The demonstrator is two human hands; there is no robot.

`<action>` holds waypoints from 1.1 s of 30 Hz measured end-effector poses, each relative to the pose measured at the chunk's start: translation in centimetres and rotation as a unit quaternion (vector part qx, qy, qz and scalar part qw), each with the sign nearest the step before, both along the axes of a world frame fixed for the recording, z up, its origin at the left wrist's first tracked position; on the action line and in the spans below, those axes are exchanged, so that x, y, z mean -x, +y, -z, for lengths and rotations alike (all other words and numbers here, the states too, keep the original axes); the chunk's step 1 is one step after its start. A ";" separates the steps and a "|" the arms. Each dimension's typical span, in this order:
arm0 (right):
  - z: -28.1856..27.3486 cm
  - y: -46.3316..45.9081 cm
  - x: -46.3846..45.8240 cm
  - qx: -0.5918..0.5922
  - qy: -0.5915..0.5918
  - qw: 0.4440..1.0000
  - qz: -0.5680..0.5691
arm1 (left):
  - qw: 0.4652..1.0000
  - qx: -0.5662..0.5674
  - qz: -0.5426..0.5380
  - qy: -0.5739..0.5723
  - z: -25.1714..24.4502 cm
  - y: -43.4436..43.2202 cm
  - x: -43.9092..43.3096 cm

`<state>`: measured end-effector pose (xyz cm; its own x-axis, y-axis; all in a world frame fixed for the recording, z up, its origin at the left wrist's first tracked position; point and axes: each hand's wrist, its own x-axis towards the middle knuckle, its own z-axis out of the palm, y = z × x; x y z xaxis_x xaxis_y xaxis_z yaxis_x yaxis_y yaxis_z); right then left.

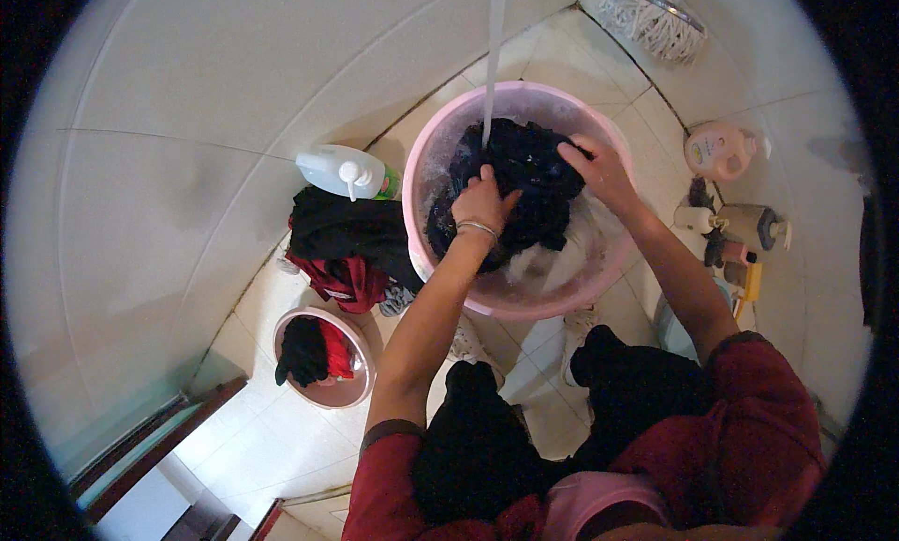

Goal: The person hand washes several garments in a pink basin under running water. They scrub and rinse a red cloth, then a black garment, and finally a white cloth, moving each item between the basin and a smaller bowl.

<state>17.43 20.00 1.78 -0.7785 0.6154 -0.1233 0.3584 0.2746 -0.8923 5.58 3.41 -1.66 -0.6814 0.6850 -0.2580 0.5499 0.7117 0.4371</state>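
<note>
Dark wet clothing lies bunched in a large pink plastic basin, with cloudy, foamy water around it. A narrow stream of water falls from above onto the cloth. My left hand, with a bracelet at its wrist, presses on the left part of the bundle. Its thumb and one finger are spread, while the other fingers are partly hidden, so its grip is unclear. At the bundle's upper right edge, my right hand pinches the fabric between thumb and fingers.
Left of the basin are a pump bottle, piled black clothes and dark red clothes. A smaller basin holds black and red clothes. Along the right wall are a mop head, a pink detergent jug and several bottles.
</note>
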 end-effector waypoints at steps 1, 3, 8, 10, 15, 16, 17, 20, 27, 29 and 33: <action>-0.2 0.2 -0.3 -0.015 0.007 0.999 0.047 | 0.999 0.024 0.017 -0.040 0.5 -0.2 0.2; -0.6 1.0 -0.8 -0.048 0.040 0.993 0.104 | 0.995 -0.025 0.027 -0.093 1.3 -1.1 1.7; -1.7 2.9 -2.7 -0.104 0.065 0.968 0.218 | 0.917 -0.378 -0.058 -0.112 -0.1 -4.5 2.9; -2.3 3.1 -3.3 -0.057 0.099 0.967 0.228 | 0.850 -0.484 -0.109 -0.177 -2.1 -5.5 2.7; -3.7 3.5 -4.1 0.232 0.222 0.912 0.256 | 0.639 -0.642 -0.241 -0.348 -7.0 -7.6 4.6; -3.9 3.8 -4.1 0.231 0.204 0.910 0.276 | 0.605 -0.661 -0.224 -0.383 -7.7 -8.3 5.3; -4.0 4.1 -4.0 0.229 0.225 0.902 0.288 | 0.607 -0.650 -0.238 -0.390 -8.1 -8.8 5.8; -4.3 4.6 -3.1 0.206 0.248 0.873 0.366 | 0.646 -0.590 -0.180 -0.450 -8.2 -9.6 6.1; -6.0 3.9 -1.4 0.231 0.305 0.893 0.236 | 0.945 -0.066 0.097 -0.306 -6.8 -7.7 2.2; -6.6 4.7 -1.7 0.231 0.221 0.918 0.232 | 0.905 -0.284 -0.069 -0.309 -8.0 -8.0 2.4; -5.5 7.0 -1.1 0.270 0.208 0.923 0.177 | 0.660 -0.577 -0.250 -0.412 -9.6 -8.2 4.4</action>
